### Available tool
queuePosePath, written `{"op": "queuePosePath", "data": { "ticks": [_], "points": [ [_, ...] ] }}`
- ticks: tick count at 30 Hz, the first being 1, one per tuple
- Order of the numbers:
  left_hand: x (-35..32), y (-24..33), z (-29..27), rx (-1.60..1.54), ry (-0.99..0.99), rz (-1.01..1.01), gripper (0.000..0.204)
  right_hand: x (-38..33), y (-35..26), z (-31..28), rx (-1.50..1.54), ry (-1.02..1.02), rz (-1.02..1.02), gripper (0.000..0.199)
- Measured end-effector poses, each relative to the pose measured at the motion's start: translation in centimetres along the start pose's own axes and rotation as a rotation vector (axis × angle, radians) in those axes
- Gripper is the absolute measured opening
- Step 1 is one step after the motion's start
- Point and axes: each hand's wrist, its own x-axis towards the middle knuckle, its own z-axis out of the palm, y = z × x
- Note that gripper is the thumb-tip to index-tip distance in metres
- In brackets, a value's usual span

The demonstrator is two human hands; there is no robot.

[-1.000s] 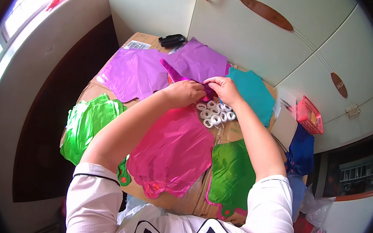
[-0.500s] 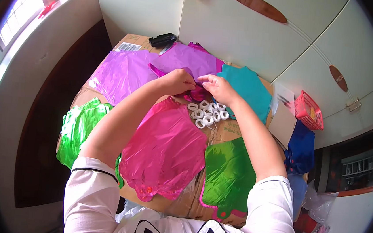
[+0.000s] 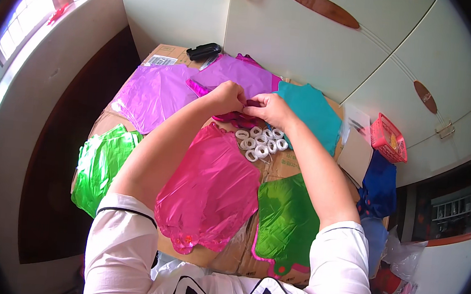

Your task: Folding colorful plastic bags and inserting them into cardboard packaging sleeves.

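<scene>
Since half a second ago the gap between the hands has closed: the thumb and fingertips of the right hand now meet those of the left hand. The loose end of the magenta foil piece, raised a second ago, lies lower, so both hands appear to be working one spot of it. The right pinches a dark fold; the left is closed and seems to grip the same foil, though its own knuckles hide the contact

Taking the fingertips as the clock's centre, the held piece shows between 9 and 10 o'clock, and again just below, near 7. Small white ribbon rolls lie close by at 5, a teal foil sheet at 3, a purple sheet at 12, and a large pink foil sheet toward 6, all on cardboard
</scene>
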Motion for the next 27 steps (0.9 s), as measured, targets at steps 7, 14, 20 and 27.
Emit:
{"op": "queuePosePath", "data": {
  "ticks": [7,14,20,27],
  "points": [
    [-1.9,1.6,-1.1,0.229,0.139,0.096,0.034,1.2,0.6,0.0,-0.34,0.189,-0.056,0.02],
    [-6.8,1.7,0.6,0.893,0.231,0.748,0.031,3.4,1.9,0.2,-0.169,0.309,0.091,0.019],
    [-7.1,1.0,1.8,0.685,0.076,0.426,0.036,5.9,-0.7,-3.4,0.166,0.581,0.027,0.014],
    [-7.2,2.1,1.3,0.533,0.04,0.248,0.035,-1.1,-10.9,-14.8,-0.536,1.351,-0.66,0.024]
  ]
}}
